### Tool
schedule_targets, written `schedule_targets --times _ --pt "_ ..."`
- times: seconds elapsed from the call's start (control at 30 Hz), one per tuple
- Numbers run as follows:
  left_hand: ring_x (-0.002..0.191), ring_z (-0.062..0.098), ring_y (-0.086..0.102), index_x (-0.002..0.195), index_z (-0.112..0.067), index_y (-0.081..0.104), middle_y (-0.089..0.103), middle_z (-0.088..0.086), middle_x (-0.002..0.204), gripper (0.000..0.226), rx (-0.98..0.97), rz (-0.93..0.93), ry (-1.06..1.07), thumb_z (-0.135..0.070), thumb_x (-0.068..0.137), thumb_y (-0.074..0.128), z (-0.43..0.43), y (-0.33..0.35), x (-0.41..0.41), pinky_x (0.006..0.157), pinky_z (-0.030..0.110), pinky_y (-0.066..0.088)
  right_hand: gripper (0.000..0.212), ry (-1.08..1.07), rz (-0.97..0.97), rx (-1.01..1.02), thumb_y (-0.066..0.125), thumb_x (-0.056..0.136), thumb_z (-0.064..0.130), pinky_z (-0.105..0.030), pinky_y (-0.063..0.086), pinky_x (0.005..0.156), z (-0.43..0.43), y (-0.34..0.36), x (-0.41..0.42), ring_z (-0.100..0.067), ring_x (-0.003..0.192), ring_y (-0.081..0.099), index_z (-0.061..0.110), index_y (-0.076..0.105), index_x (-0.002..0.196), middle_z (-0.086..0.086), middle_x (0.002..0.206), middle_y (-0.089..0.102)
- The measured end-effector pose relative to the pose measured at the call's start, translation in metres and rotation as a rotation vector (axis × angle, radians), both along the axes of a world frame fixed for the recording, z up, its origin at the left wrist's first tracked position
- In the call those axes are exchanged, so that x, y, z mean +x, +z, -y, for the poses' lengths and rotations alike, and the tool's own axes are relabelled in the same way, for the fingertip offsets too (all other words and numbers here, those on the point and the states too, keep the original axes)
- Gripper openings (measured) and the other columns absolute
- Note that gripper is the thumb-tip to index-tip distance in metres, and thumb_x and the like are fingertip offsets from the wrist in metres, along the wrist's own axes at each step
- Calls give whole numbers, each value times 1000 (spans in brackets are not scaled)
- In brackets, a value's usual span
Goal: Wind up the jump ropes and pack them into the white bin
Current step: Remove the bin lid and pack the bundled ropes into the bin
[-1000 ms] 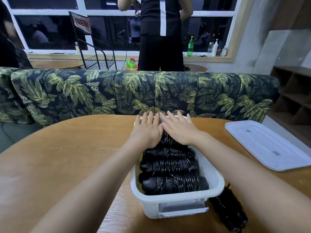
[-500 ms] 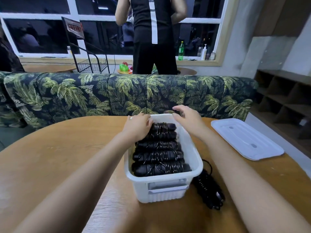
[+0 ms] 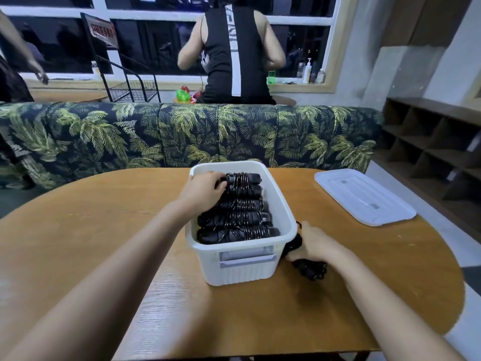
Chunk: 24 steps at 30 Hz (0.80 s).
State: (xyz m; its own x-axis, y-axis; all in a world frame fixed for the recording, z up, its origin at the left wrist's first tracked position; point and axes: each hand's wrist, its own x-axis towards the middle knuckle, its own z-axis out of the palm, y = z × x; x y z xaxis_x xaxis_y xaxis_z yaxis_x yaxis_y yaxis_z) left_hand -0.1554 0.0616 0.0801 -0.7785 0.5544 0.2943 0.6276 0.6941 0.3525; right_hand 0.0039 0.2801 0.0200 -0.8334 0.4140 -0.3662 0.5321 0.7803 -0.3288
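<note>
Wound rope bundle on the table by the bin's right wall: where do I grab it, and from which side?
Grip its middle, fingers wrapped across the coils, coming from above and the right. The bundle lies flat, close against the right wall of the white bin, which blocks the left side; the right hand holds it there.
</note>
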Motion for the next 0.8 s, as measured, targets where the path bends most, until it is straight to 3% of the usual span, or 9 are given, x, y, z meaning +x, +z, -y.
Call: schedule_targets --times 0.1,0.2,0.27,0.33,0.43,0.53,0.6,0.7,0.8 --pt "94 27 57 122 -14 59 62 3 113 30 11 -6 -6 -27 99 44 0 -2 2 99 47 40 94 -97 -140 -26 83 68 34 -36 51 79 -11 10 -14 -28 104 57 7 28 139 -10 120 54" --pt "93 27 58 114 -14 62 66 4 107 28 49 -7 -9 -26 100 42 0 -5 -1 97 45 41 96 -166 -436 -18 84 65 34 -40 50 85 -20 35 -24 -30 109 58 13 29 141 -10 127 57" --pt "81 28 58 97 -14 63 66 7 90 25 116 40 -8 -24 101 40 0 -3 -2 82 36 42 101 -146 -662 -30 81 68 29 -41 48 89 -18 64 -30 -29 112 56 16 22 148 -8 128 57" --pt "76 24 53 87 -17 53 59 6 83 24 242 131 14 -24 102 37 3 1 -1 71 31 36 103 21 -806 -85 81 71 25 -33 43 90 -8 96 -34 -19 110 55 24 17 152 0 121 56" --pt "95 19 59 103 -18 60 63 2 98 28 566 351 52 -25 103 33 13 10 0 82 31 45 103 401 -650 -222 82 73 19 -15 34 95 24 123 -35 -7 118 50 36 17 152 10 124 53" --pt "103 19 61 110 -17 61 65 5 110 34 718 518 64 -30 105 30 24 20 1 83 26 47 93 643 -460 -109 82 73 18 -1 30 90 50 113 -50 4 119 43 29 27 147 10 132 50" --pt "103 17 60 116 -14 60 64 5 112 38 680 517 48 -32 105 28 31 25 6 78 21 44 88 710 -395 -21 80 75 23 -9 31 99 54 101 -60 4 123 37 28 29 147 9 139 46" --pt "94 19 60 107 -11 63 66 5 101 38 395 278 32 -32 103 32 31 29 16 83 32 48 85 749 -311 9 75 79 45 -30 16 118 47 101 -65 -9 142 18 30 30 149 11 154 27" --pt "90 32 60 93 -14 56 65 10 91 35 64 88 19 -37 102 29 15 26 24 81 40 48 49 640 -550 -36 45 100 38 -28 7 119 57 109 -74 -12 145 15 20 41 146 4 158 25"
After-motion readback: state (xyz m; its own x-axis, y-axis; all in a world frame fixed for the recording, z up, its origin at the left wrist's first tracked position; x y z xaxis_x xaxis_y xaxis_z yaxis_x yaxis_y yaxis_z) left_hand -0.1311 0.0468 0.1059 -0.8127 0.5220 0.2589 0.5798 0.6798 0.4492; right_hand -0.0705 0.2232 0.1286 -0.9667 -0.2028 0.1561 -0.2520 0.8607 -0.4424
